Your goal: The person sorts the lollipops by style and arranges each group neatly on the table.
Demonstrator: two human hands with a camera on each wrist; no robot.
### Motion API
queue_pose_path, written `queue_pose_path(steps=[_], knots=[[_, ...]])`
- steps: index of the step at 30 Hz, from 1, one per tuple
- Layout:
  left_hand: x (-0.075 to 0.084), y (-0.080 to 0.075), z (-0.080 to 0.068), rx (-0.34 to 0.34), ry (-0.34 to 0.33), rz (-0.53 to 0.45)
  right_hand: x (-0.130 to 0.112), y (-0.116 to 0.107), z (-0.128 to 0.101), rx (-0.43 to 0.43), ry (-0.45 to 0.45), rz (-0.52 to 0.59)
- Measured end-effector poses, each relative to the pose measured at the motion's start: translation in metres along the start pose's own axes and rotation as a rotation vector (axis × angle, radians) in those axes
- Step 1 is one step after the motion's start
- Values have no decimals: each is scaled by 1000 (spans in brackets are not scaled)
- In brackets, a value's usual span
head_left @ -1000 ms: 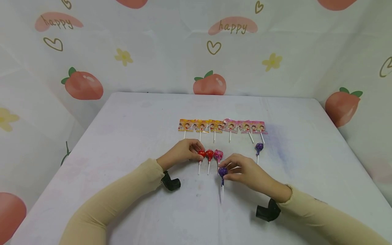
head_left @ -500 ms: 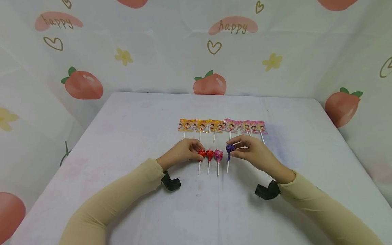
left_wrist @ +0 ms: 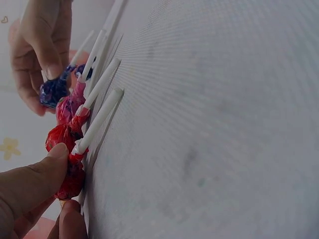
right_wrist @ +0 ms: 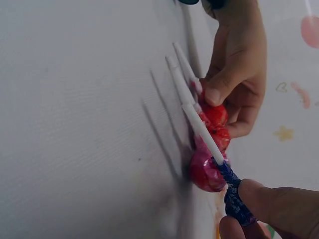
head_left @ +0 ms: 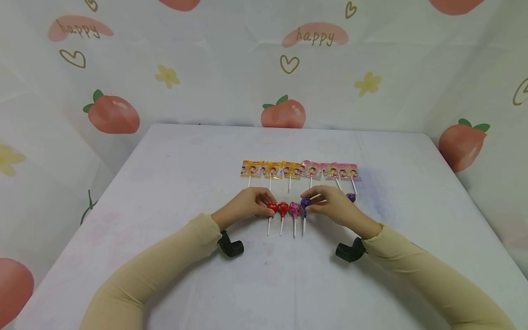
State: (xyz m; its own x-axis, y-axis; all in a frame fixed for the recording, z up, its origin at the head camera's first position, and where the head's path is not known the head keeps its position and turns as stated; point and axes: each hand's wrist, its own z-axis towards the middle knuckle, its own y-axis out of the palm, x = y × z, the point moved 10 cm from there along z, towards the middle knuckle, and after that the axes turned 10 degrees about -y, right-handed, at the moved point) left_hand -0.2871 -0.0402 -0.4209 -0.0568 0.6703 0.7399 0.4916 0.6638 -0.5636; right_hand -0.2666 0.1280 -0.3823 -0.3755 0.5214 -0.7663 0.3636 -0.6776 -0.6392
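Observation:
My left hand [head_left: 249, 202] pinches the head of the leftmost red lollipop [head_left: 272, 207], thumb in front and fingers behind. To its right in the row lie a second red lollipop [head_left: 283, 208] and a pink lollipop [head_left: 294, 210]. At the right end, close beside the pink one, my right hand [head_left: 334, 205] holds a purple lollipop [head_left: 305, 203] by its wrapped head, stick pointing toward me. In the right wrist view, thumb and fingers pinch the dark purple wrapper [right_wrist: 239, 204]. Another purple lollipop [head_left: 351, 197] lies behind the right hand, its stick hidden.
Behind the hands runs a row of flat-packed lollipops, several in all, with yellow packets [head_left: 272, 170] on the left and pink packets [head_left: 331, 171] on the right. They lie on a white-covered table [head_left: 198, 151]. A printed cloth backdrop [head_left: 227, 59] hangs behind it.
My right hand has carried the purple lollipop from in front of the pink one, up and around to its right side, then slightly left toward it. The left hand has stayed on the red lollipop.

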Motion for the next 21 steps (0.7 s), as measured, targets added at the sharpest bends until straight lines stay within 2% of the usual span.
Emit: queue_pose_path(steps=[9,21], knots=[[1,0,0,3,5,0,13,6,-1,-20,49,-33],[1,-1,-2,4,-8,-7,14,12,-1,-41,38,-43]])
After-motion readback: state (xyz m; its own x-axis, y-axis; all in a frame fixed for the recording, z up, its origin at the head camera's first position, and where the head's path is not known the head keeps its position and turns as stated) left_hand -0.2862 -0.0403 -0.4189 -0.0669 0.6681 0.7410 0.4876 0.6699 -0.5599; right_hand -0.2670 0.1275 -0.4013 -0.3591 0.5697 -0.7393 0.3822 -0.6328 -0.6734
